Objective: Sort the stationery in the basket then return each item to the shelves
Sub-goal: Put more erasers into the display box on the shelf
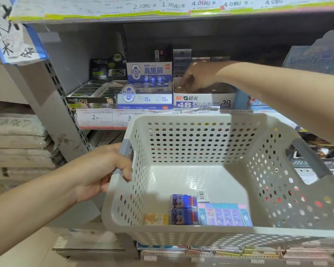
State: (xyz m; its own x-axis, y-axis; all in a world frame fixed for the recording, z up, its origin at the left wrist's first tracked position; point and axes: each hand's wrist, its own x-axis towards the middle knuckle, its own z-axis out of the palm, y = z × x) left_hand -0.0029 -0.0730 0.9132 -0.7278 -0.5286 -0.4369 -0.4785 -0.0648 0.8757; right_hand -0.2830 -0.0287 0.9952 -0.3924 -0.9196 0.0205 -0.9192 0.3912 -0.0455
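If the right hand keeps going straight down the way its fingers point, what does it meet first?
Most likely the erasers inside the open eraser box; the right hand already dips in, though contact is unclear.

White eraser box (203, 101): "M&G", "4B ERASER", "30 pcs". Blue-white eraser box (145, 98): "VP151" along bottom edge; its raised lid (149, 72) has large Chinese chars. Upper shelf price strip (181, 5): "2.72", "1.70", "4.01", "4.0". Lower price tag (94, 118): "2.00". Other small print too blurred to read.
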